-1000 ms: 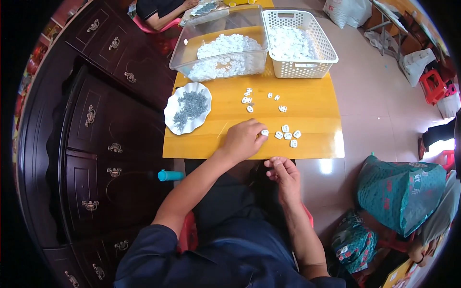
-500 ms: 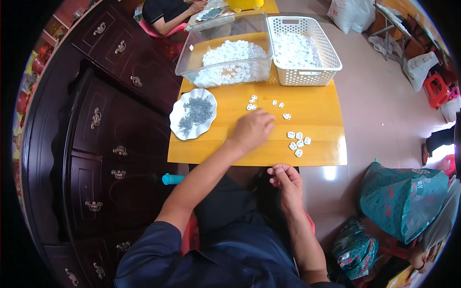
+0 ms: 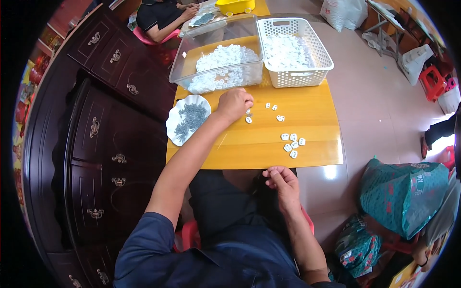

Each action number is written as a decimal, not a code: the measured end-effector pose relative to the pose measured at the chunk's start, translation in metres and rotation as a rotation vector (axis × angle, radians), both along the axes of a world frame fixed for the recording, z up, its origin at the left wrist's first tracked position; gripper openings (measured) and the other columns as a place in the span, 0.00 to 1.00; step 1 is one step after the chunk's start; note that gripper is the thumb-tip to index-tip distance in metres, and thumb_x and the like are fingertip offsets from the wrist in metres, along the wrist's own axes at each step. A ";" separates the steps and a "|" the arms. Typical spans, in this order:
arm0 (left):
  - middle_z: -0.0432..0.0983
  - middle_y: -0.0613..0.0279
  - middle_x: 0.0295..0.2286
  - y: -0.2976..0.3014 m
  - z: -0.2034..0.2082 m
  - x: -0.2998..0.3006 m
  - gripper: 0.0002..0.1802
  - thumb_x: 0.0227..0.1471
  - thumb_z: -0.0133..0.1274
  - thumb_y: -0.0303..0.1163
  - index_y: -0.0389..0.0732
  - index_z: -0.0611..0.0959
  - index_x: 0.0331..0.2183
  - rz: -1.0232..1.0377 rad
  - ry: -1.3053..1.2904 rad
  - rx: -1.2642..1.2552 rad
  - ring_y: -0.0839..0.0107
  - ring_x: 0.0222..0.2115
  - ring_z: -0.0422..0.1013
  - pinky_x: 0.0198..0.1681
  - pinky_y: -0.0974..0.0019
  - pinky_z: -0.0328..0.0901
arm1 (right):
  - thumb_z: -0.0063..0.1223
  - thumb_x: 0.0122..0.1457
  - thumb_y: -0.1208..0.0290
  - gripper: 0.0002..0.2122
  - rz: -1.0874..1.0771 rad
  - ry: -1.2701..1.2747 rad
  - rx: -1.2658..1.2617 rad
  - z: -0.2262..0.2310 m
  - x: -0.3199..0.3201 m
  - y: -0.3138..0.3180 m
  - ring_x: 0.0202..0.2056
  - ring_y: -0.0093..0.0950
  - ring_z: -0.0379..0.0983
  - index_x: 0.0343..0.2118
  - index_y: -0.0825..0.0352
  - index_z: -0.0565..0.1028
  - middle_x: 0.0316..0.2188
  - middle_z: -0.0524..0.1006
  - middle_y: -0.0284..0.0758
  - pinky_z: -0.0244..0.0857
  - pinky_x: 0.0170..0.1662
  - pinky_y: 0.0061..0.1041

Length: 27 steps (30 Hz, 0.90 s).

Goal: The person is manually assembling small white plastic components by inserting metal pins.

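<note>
My left hand (image 3: 234,104) reaches across the wooden table (image 3: 230,156), its fingers drawn together over a few small white pieces with dark holes. One such white piece (image 3: 248,120) lies just below the fingertips; what the fingers hold, if anything, is hidden. My right hand (image 3: 284,186) is over my lap, at the table's near edge, thumb and fingertips pinched together; anything between them is too small to make out. Several assembled white pieces (image 3: 294,144) lie in a group at the table's right, with loose white pieces (image 3: 272,106) farther back.
A wavy-rimmed white plate (image 3: 173,126) holds small grey parts. A clear plastic bin (image 3: 216,86) and a white perforated basket (image 3: 300,78) hold many white pieces. A co-worker (image 3: 161,21) sits at the far left. Dark drawers (image 3: 101,149) stand left; teal bags (image 3: 403,197) right.
My left hand has moved away from me and to the left, from mid-table to the pieces near the clear bin. My right hand stays pinched near the edge. The view has shifted slightly.
</note>
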State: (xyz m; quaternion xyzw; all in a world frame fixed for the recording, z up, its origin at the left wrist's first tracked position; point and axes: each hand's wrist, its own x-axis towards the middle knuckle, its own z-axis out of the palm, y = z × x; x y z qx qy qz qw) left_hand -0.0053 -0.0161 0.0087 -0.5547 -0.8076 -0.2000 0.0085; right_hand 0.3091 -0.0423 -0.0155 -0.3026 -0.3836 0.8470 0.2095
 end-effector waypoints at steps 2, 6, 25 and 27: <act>0.81 0.64 0.28 0.000 0.001 0.002 0.05 0.47 0.60 0.35 0.47 0.89 0.27 -0.016 -0.009 -0.014 0.60 0.33 0.77 0.36 0.57 0.71 | 0.51 0.67 0.71 0.05 -0.002 0.001 -0.008 0.000 0.000 0.000 0.29 0.17 0.73 0.40 0.65 0.76 0.35 0.82 0.33 0.66 0.35 0.15; 0.81 0.64 0.28 0.004 0.006 0.004 0.05 0.47 0.60 0.35 0.47 0.89 0.27 -0.023 0.015 -0.052 0.60 0.33 0.76 0.36 0.57 0.70 | 0.52 0.66 0.71 0.05 -0.007 -0.009 -0.009 0.000 0.000 0.000 0.29 0.17 0.73 0.40 0.65 0.76 0.35 0.82 0.33 0.66 0.35 0.15; 0.78 0.50 0.29 0.016 0.019 -0.005 0.07 0.48 0.52 0.28 0.36 0.82 0.24 -0.303 0.231 -0.224 0.50 0.33 0.76 0.38 0.49 0.70 | 0.52 0.66 0.72 0.05 -0.007 0.006 0.009 -0.003 -0.001 -0.001 0.29 0.17 0.72 0.40 0.66 0.76 0.35 0.82 0.33 0.66 0.36 0.16; 0.78 0.50 0.29 0.017 0.022 -0.003 0.07 0.48 0.52 0.28 0.36 0.82 0.25 -0.311 0.226 -0.241 0.49 0.33 0.76 0.38 0.49 0.70 | 0.52 0.66 0.72 0.05 0.002 0.003 0.014 -0.003 -0.001 -0.002 0.29 0.17 0.72 0.40 0.66 0.76 0.35 0.82 0.33 0.66 0.36 0.16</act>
